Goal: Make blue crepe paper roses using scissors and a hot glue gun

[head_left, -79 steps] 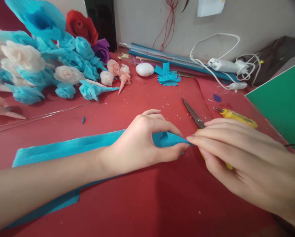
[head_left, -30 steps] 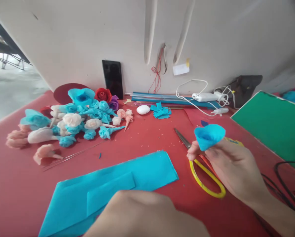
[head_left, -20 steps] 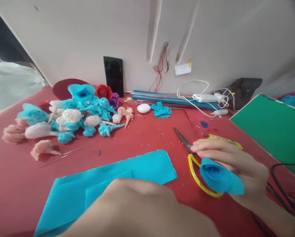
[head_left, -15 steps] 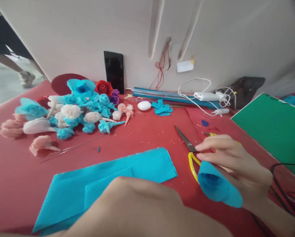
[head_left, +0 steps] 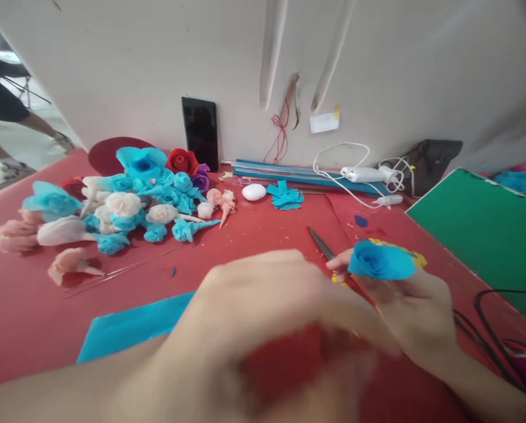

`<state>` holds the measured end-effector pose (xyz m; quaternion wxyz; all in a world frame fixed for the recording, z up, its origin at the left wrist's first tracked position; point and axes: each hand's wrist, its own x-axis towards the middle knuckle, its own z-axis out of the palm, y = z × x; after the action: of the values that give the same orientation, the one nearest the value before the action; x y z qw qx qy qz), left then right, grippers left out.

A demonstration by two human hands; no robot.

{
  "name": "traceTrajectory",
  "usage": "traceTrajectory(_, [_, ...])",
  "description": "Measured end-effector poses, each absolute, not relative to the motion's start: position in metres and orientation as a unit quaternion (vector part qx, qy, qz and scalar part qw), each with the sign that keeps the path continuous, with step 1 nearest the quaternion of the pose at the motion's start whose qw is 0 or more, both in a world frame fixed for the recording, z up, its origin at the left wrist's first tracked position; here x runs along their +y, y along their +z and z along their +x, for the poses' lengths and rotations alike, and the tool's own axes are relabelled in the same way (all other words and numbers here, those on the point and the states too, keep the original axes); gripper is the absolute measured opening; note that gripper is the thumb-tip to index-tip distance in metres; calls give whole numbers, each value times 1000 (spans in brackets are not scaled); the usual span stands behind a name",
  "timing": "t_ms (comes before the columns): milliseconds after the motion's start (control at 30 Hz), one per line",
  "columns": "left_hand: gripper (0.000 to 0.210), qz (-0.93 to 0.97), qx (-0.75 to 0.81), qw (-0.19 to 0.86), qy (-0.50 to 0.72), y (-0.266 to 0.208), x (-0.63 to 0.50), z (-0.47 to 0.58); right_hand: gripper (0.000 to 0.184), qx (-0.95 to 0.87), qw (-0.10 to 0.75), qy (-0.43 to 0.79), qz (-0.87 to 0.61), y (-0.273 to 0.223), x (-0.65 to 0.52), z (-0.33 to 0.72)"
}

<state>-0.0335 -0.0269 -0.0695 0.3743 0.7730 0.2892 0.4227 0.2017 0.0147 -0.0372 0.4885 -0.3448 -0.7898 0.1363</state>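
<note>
A blue crepe-paper rose [head_left: 379, 261] is held in my right hand [head_left: 421, 311], its round, layered head facing up. The fingers close around its lower part, which is hidden. Just behind that hand lie scissors [head_left: 321, 242], blades showing and yellow handles mostly covered. My left hand [head_left: 263, 305] is large and blurred in the foreground, curled over and reaching toward the right hand. Its fingertips are smeared, so I cannot see whether anything is in them. Under the left arm, a folded blue crepe-paper sheet [head_left: 130, 329] is partly covered.
At left is a heap of paper flowers [head_left: 124, 205] with thin wires [head_left: 113, 281] in front. Against the back wall stand a phone [head_left: 200, 134], a white egg-shaped object [head_left: 254, 191], blue paper scraps [head_left: 285, 195] and a white power strip [head_left: 364, 174]. A green board [head_left: 478, 229] lies right.
My right hand has raised and turned the blue rose beside the scissors. My left hand has lifted and swung right, covering much of the blue sheet. The view has shifted slightly.
</note>
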Motion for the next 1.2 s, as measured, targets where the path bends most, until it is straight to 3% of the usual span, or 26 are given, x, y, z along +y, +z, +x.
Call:
traceTrajectory(67, [10,760,284,391,435,-17,10,-15,19,-776,494,159,-358,-37,13,200])
traceTrajectory(133, [17,749,304,411,421,-1,27,-4,16,-767,492,184,-368,-36,12,198])
traceTrajectory(300, [34,745,338,444,366,-25,29,-3,22,-770,453,260,-366,-35,9,191])
traceTrajectory(433, [4,746,310,442,390,-28,26,0,36,-783,438,295,-329,-39,5,188])
traceTrajectory(500, [4,730,313,460,398,-27,24,4,39,-787,435,302,-315,-40,3,187])
traceTrajectory(833, [14,595,327,616,400,-30,17,8,28,-735,422,412,-335,-40,1,187])
traceTrajectory(1000, [3,607,324,614,387,-33,21,8,15,-684,423,450,-389,-42,-1,189])
traceTrajectory(1100, [14,627,318,617,354,-35,21,9,5,-638,396,501,-431,-39,-2,190])
traceTrajectory(1200, [11,624,311,635,333,-36,20,8,9,-589,370,559,-452,-38,-1,191])
